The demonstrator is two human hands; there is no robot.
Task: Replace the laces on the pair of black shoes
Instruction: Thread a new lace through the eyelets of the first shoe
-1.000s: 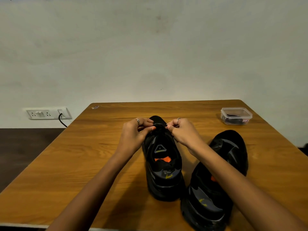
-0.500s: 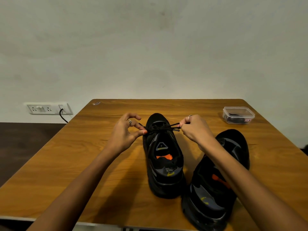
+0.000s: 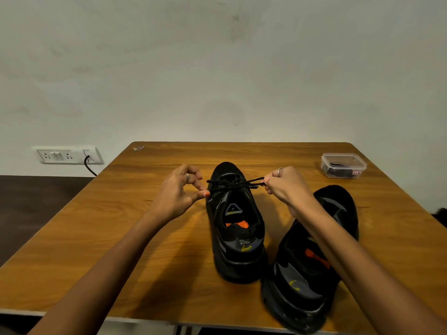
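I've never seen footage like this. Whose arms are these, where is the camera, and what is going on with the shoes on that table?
There is no machine here: these are a person's two bare arms, filmed by a wide-angle camera worn on their head, looking forward and down.

On the wooden table stand two black shoes. The left hand and the right hand each pinch one end of a black lace, stretched across the toe end of the middle shoe. The other shoe stands beside it on the right, partly hidden by the right forearm; I see no lace on it.

At the far right corner sits a small clear plastic box with something dark inside, which I cannot identify. A wall socket is at the left.
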